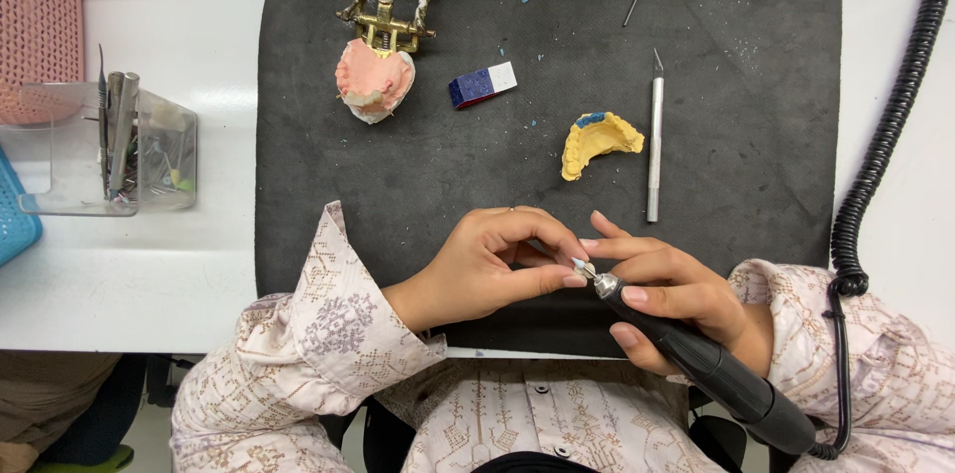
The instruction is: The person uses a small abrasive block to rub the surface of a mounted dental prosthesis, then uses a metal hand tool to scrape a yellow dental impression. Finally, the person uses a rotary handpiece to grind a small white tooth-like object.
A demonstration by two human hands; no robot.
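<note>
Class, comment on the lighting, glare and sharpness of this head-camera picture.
Head view: bright, even light from above; glare washes out the white table at the top corners; soft shadows under the left hand and right hand; the black mat and handpiece stay sharp.

Materials and finishes on the bench, seen from the head camera.
A matt, slightly grainy dark mat (756,15) is covering a smooth, glossy white table (179,45). At 12 o'clock a brass-coloured metal articulator (386,27) is carrying chalky pink casts; a rough yellow plaster cast (600,141) is lying nearer the centre, beside a satin metal knife (655,140). The right hand (676,299) is gripping a matt black plastic handpiece (716,374) with a shiny metal nose. At 9 o'clock a clear plastic box (159,150) is holding metal tools.
</note>
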